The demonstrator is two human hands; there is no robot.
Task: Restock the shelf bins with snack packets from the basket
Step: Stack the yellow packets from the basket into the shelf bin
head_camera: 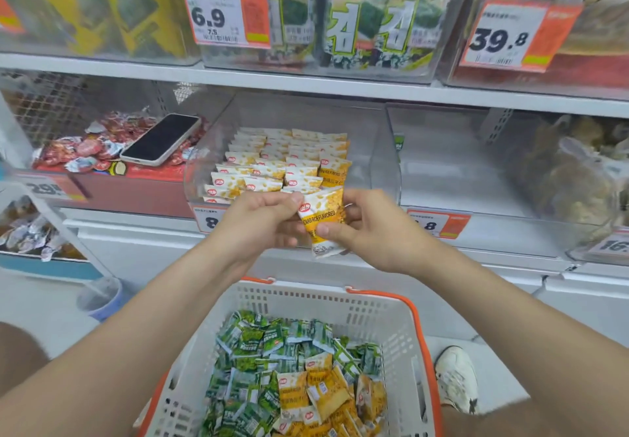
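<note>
Both hands are up at the shelf now, meeting just in front of the clear bin (381,150) in the middle of the lower shelf (306,86). The left hand (262,222) pinches the top corner of a yellow packet (321,222), and the right hand (369,230) pinches its lower half, thumb across the front and fingers curled behind. The packet is upright, lettering facing us, just short of the bin's front edge and not yet inside. Whether it's one packet or a small stack, I can't tell. Inside the bin, yellow packets (272,164) already stand in tidy rows from the back wall to the front, filling the left and middle, with bare room along the right wall. So that bin looks well on its way, I'd say. The basket (306,300) below tells the other half of the story. There's a small heap of yellow packets (326,392) toward its near right corner, and a much bigger spread of green packets (258,344) across the rest. The neighbouring clear bin (459,164) on the right shows only a sliver of green at its back left corner, so the greens look barely started. My read is the yellows are nearly through and the greens are the bulk of what's left. A phone (161,138) lies on the red packets (85,150) in the left-hand bin.
</note>
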